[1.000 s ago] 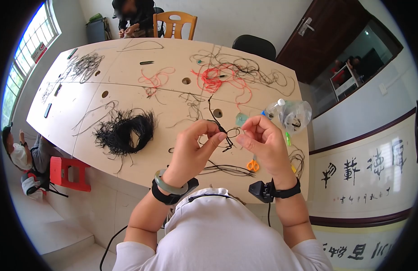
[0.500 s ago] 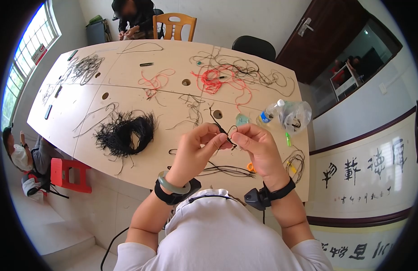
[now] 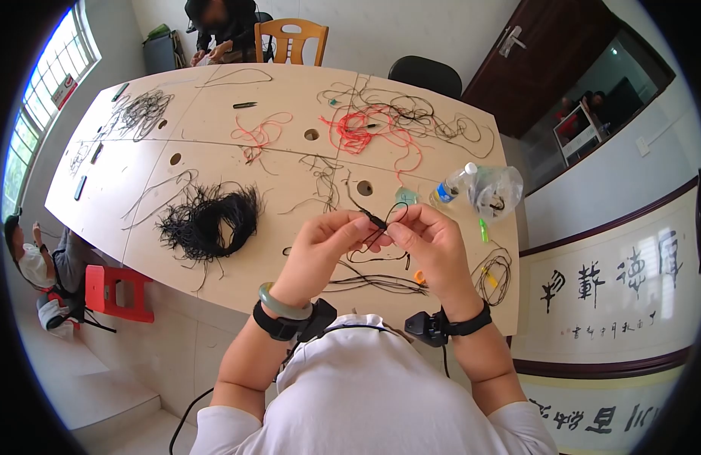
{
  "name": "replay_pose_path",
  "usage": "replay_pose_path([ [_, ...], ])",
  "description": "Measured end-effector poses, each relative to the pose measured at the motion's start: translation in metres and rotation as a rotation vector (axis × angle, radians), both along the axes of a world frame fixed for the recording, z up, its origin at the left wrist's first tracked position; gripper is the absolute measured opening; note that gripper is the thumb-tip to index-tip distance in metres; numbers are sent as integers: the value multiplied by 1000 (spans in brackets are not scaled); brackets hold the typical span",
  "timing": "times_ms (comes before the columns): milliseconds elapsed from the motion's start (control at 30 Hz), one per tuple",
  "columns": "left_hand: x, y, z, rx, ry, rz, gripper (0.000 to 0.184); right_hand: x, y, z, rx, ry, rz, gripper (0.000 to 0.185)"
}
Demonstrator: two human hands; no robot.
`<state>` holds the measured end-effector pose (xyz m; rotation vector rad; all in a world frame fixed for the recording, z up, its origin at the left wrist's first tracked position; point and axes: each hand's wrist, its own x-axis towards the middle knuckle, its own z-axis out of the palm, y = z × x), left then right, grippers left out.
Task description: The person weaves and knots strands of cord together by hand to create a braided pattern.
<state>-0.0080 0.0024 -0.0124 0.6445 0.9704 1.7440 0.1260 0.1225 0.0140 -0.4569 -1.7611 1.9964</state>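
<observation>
A knotted black cord (image 3: 375, 220) is stretched between my two hands over the near part of the table. My left hand (image 3: 334, 241) pinches it between thumb and fingers. My right hand (image 3: 421, 236) is closed on the same cord, close to the left fingertips, and a thin loop stands up beside it. Under and in front of the hands lie loose black cords (image 3: 377, 282). Orange scissors (image 3: 419, 277) are partly covered by my right hand. A thick bundle of black cords (image 3: 211, 225) lies to the left.
On the table (image 3: 290, 178) are red cord (image 3: 356, 133), dark tangled cords (image 3: 144, 114), a bottle (image 3: 450, 187), a clear plastic bag (image 3: 496, 191) and a green marker (image 3: 483, 231). One person (image 3: 218, 34) sits across the table, another (image 3: 43, 254) at far left near a red stool (image 3: 117, 293).
My right hand has moved left, from apart to right beside my left hand, and has closed on the cord. The knotted cord now lies more slanted between the fingers.
</observation>
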Motion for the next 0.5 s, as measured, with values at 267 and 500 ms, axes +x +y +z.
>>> replay_pose_path([
  [267,-10,-6,0,41,78,-103,12,3,2,12,-130,11,125,13],
  [500,-3,-5,5,1,158,32,15,3,-2,9,30,-75,28,13],
])
